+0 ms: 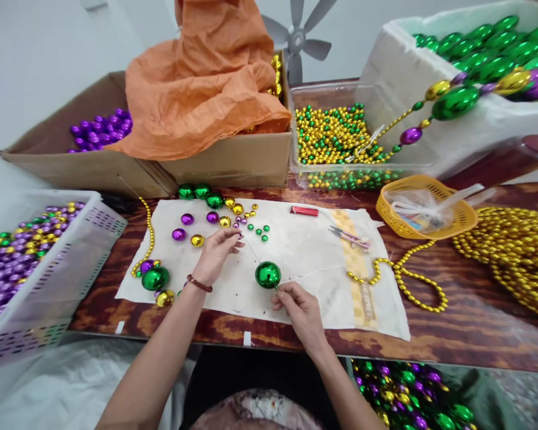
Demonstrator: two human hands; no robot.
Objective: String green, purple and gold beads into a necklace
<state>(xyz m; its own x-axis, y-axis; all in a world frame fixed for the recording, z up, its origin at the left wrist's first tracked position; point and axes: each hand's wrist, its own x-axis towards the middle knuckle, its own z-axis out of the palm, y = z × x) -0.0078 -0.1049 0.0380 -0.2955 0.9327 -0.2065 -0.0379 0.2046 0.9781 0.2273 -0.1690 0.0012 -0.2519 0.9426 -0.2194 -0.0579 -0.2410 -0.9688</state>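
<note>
My left hand (216, 254), with a brown bracelet at the wrist, pinches a thin thread (252, 249) over the white cloth (309, 251). That thread runs down to a large shiny green bead (268, 275). Just below the bead, my right hand (301, 312) is closed on the thread; a tiny green bead shows at its fingertips. More thread trails right towards a gold bead strand (376, 272). Beyond my left hand lie loose purple beads (178, 234), gold beads (197, 240) and small green beads (259, 231). A strung large green bead (155, 278) rests at the left.
A red lighter (305, 211) and small scissors (349, 237) lie on the cloth. Behind stand cardboard boxes (233, 158), a clear bead bin (358, 170) and a foam box (385, 65). A yellow basket (425, 230) sits right, a white crate (49, 310) left.
</note>
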